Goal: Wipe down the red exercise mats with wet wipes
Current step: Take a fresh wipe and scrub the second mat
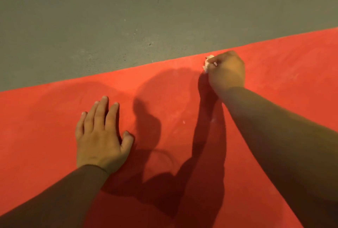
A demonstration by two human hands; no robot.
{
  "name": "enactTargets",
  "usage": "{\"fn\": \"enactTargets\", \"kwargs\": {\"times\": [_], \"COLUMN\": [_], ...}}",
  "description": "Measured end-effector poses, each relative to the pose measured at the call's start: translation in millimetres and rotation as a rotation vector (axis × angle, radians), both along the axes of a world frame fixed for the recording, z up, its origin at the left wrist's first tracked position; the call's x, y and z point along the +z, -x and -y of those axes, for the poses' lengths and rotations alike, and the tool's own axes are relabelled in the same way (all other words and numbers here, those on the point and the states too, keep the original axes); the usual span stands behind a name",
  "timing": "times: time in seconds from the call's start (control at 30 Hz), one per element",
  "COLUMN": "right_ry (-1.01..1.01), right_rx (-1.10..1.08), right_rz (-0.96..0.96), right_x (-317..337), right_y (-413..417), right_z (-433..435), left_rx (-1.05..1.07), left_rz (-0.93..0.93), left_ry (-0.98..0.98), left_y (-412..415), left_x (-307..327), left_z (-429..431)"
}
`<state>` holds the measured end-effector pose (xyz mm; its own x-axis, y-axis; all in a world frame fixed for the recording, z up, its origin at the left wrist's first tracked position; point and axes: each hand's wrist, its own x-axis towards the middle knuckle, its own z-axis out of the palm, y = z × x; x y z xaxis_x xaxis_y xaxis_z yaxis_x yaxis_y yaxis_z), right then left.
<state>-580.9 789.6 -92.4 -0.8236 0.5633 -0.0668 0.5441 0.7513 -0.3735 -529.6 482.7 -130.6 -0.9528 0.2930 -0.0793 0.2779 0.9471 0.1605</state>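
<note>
A red exercise mat (54, 118) fills the lower half of the view, its far edge running diagonally up to the right. My right hand (226, 71) reaches out near that far edge and grips a crumpled white wet wipe (207, 64), pressing it onto the mat. Only a small bunch of the wipe shows past my fingers. My left hand (101, 134) lies flat on the mat at the lower left, fingers straight and slightly spread, holding nothing.
Bare grey floor (128, 17) lies beyond the mat's far edge. A few small white specks (183, 122) sit on the mat between my arms. Dark shadows of my arms and head fall across the mat's middle.
</note>
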Motion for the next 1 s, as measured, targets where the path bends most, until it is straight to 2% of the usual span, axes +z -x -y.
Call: {"fn": "enactTargets", "kwargs": {"times": [0.03, 0.1, 0.2, 0.27, 0.33, 0.4, 0.47, 0.53, 0.6, 0.7, 0.73, 0.77, 0.83, 0.93, 1.0], "right_ry": [-0.019, 0.030, 0.140, 0.170, 0.182, 0.048, -0.001, 0.033, 0.102, 0.116, 0.118, 0.148, 0.182, -0.002, -0.045], "right_rx": [-0.032, 0.117, 0.656, 0.841, 0.773, 0.536, 0.237, 0.113, 0.269, 0.806, 0.943, 0.981, 0.843, 0.387, 0.156], "right_rz": [0.007, -0.027, -0.024, -0.084, -0.145, -0.203, -0.096, -0.040, -0.072, -0.073, -0.050, -0.047, -0.046, -0.061, -0.053], "right_x": [-3, -10, -11, -10, -7, -7, -7, -12, -19, -23, -23, -22, -19, -12, -6], "right_y": [4, 14, 10, 10, 17, 24, 27, 29, 28, 8, 2, 2, 9, 14, 10], "right_z": [6, 47, 127, 136, 104, 54, 11, 12, 56, 140, 149, 142, 101, 6, -32], "left_rx": [-0.005, -0.005, -0.006, -0.004, -0.005, 0.000, -0.003, -0.007, -0.005, 0.009, 0.010, 0.009, 0.011, 0.018, 0.017], "left_rz": [0.006, 0.003, -0.013, -0.026, -0.028, -0.028, -0.039, -0.036, -0.030, -0.048, -0.052, -0.054, -0.059, -0.054, -0.041], "left_ry": [0.011, 0.005, 0.006, 0.002, 0.008, 0.002, 0.000, -0.002, -0.003, -0.014, -0.019, -0.024, -0.034, -0.034, -0.030], "left_y": [-1, 0, -1, 0, 0, 0, -1, 0, 0, 0, 0, 0, 0, -2, -1], "left_x": [1, 2, 2, 3, 3, 1, 0, 0, 0, 2, 2, 2, 1, 1, 1], "left_z": [0, 1, 1, 1, 1, 1, 2, 1, 1, 1, 1, 1, 1, 2, 1]}}
